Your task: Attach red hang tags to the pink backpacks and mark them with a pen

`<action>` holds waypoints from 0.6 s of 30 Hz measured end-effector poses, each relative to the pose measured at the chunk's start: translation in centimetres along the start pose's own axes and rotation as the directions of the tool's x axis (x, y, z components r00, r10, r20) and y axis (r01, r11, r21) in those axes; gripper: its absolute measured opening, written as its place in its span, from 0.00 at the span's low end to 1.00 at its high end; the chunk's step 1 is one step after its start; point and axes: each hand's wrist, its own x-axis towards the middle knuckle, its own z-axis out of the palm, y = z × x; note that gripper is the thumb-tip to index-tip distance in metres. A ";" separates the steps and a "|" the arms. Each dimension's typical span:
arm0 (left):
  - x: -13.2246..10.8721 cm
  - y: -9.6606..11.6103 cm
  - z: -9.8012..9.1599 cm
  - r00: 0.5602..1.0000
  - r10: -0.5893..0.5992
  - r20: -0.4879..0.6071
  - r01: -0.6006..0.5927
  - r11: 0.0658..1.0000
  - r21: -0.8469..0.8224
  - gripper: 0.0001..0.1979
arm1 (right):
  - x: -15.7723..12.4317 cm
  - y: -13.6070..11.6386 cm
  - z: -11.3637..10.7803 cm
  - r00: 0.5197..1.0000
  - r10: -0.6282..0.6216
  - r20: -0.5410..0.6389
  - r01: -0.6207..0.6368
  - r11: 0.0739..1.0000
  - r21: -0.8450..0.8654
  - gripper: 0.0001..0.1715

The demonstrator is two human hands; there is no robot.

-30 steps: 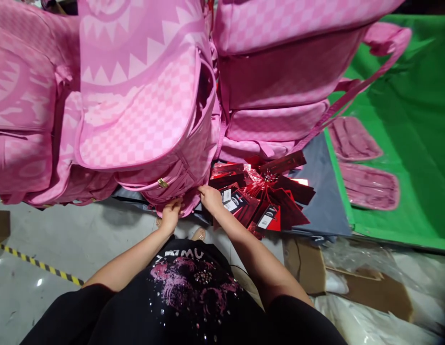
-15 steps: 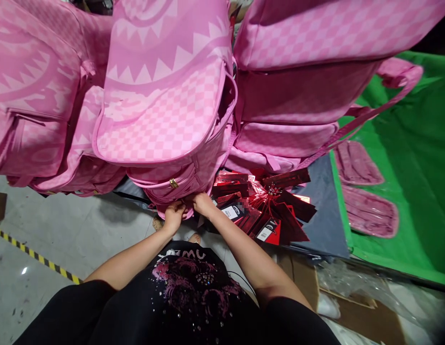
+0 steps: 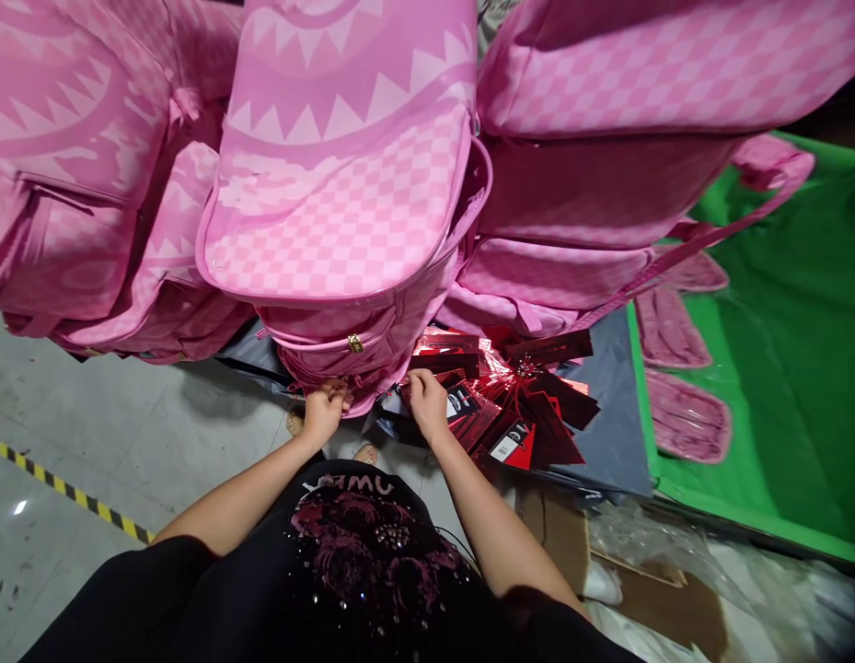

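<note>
A pink checkered backpack (image 3: 323, 249) with a toothy pattern stands before me, its small gold-coloured plate (image 3: 355, 343) on the lower front. Against the bag's bottom edge, my left hand (image 3: 323, 412) is closed, its fingers curled onto the pink material. My right hand (image 3: 429, 405) is closed at the bag's lower right corner, beside a fanned bunch of red and black hang tags (image 3: 524, 391). What its fingertips pinch, if anything, is too small to make out.
More pink backpacks stand to the left (image 3: 75, 184) and to the right (image 3: 565, 189). Pink pieces in clear wrap (image 3: 689, 414) lie on a green cloth (image 3: 792, 368). Below are cardboard and plastic film (image 3: 648, 534). Yellow-black tape (image 3: 68, 493) marks the floor.
My right hand has moved right, away from my left hand and over to the tags' edge. My left hand stays at the bag's bottom. The view has shifted slightly.
</note>
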 end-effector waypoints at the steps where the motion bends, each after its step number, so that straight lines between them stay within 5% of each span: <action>1: 0.0 -0.1 0.0 1.000 0.007 0.005 -0.007 1.000 0.002 0.10 | -1.0 0.5 0.2 0.998 0.049 -0.041 -0.048 0.998 0.031 0.21; 5: 0.0 -0.4 0.1 0.999 0.020 0.035 -0.020 1.000 -0.008 0.11 | -3.8 1.3 2.4 0.992 0.123 -0.036 -0.115 0.977 0.179 0.17; 10: 0.3 -0.8 0.1 0.992 0.075 0.097 -0.074 0.997 -0.014 0.13 | -2.3 0.6 5.3 0.984 0.146 -0.098 -0.114 0.954 0.278 0.15; 18: 0.1 -0.6 -0.7 0.938 0.250 0.240 -0.262 0.965 0.016 0.13 | -1.1 -1.9 3.2 0.966 -0.005 -0.260 0.045 0.988 0.149 0.11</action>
